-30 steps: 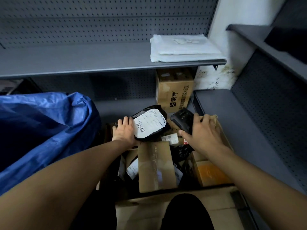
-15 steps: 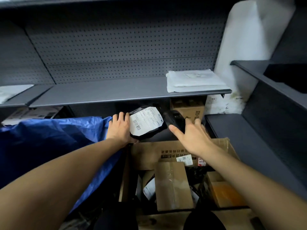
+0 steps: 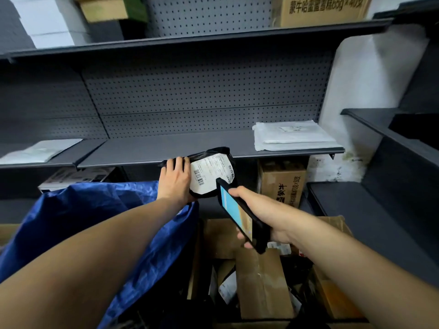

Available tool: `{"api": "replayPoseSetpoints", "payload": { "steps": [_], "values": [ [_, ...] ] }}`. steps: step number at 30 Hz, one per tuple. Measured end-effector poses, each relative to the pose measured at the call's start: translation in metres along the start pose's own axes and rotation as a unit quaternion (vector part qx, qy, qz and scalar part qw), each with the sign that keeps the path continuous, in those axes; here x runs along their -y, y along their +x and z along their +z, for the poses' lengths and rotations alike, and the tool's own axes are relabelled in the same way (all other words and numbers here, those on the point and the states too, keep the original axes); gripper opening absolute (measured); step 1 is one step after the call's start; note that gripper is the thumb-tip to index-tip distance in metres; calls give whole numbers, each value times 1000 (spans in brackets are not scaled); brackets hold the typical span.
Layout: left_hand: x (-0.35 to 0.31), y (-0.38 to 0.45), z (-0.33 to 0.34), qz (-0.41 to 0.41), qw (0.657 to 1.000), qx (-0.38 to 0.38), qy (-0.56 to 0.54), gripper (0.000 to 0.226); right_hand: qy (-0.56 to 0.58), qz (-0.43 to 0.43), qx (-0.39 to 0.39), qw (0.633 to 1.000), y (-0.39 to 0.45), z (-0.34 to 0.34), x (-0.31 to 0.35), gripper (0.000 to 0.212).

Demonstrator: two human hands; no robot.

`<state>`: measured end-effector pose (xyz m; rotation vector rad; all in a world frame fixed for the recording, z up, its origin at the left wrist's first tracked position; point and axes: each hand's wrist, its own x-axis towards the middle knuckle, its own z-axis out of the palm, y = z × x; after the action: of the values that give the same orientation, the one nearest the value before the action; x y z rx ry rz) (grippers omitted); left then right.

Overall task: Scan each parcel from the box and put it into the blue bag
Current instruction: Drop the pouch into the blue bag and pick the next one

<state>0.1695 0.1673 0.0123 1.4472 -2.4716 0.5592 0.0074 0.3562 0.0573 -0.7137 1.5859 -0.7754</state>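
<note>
The fingers (image 3: 177,163) of the left hand (image 3: 174,181) are curled over the edge of a black poly-bag parcel (image 3: 211,173), held above the blue bag (image 3: 99,224), while a handheld scanner (image 3: 240,216) is gripped by the right hand (image 3: 266,214); the parcel seems soft, light and slippery, best taken by its edge.

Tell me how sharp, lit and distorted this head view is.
Head view: dim light, dark below; boxes on the top shelf smear with motion blur; shelf lines bow from the wide lens; the parcel label's barcode shows but its text doesn't resolve; the scanner screen glows bright.
</note>
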Motion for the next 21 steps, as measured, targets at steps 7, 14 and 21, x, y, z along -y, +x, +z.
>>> {"api": "replayPoseSetpoints", "payload": {
  "steps": [7, 14, 21],
  "values": [
    [7, 0, -2, -2, 1000, -6, 27, 122, -6, 35, 31, 999, -4, 5, -1, 61],
    [14, -1, 1, -5, 1000, 2, 24, 118, 3, 36, 14, 999, -9, 7, 1, 62],
    [14, -8, -4, -73, 997, 34, -14, 114, -105, -63, -114, 986, 0, 8, 6, 82]
  ]
}}
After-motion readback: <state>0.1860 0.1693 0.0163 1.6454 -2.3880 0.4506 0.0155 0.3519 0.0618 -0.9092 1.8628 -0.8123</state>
